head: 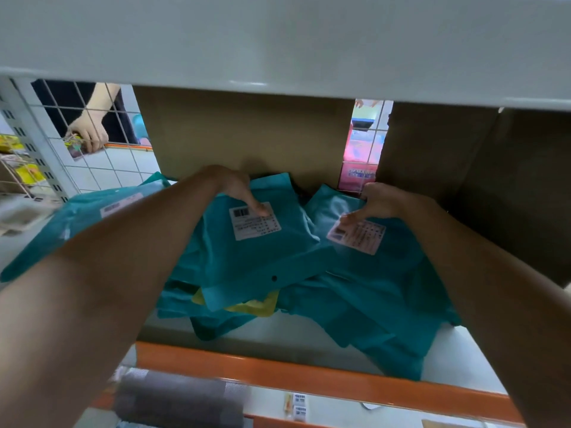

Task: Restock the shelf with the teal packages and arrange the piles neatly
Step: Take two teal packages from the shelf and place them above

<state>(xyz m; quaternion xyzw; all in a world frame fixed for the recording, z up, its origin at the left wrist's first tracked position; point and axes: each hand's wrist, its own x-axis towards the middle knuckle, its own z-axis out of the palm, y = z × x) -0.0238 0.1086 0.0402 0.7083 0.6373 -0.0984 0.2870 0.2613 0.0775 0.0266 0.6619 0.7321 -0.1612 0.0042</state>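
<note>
The two bare forearms filled the lower corners of the view and reached forward into the shelf (463,350), above its orange front edge (278,370). The left hand (238,188) lay on the far end of the middle teal package (262,254). Its thumb pressed on the white label (255,222) and its fingers bent over the back edge, so it gripped this package. The right hand (381,200) gripped the right teal package (392,273) in the same way, with the thumb on the pinkish label (358,234) and the fingers curled at the far edge.

Both packages lay on top of loose, crooked piles on the shelf, in front of the cardboard boxes (247,131). The middle one was turned askew and overlapped the right one. A third teal package (92,217) lay to the left, partly hidden by the left forearm. A yellow package (262,304) showed from under the middle pile.

The step in hand seemed to be the arranging, not the loading, because the packages were already on the shelf. The next move would probably call for turning the middle package square to the front edge and drawing the two piles apart. The lower packages near the front edge would likely need a push back. The film looked smooth, so the packages might slide if they were moved fast.
</note>
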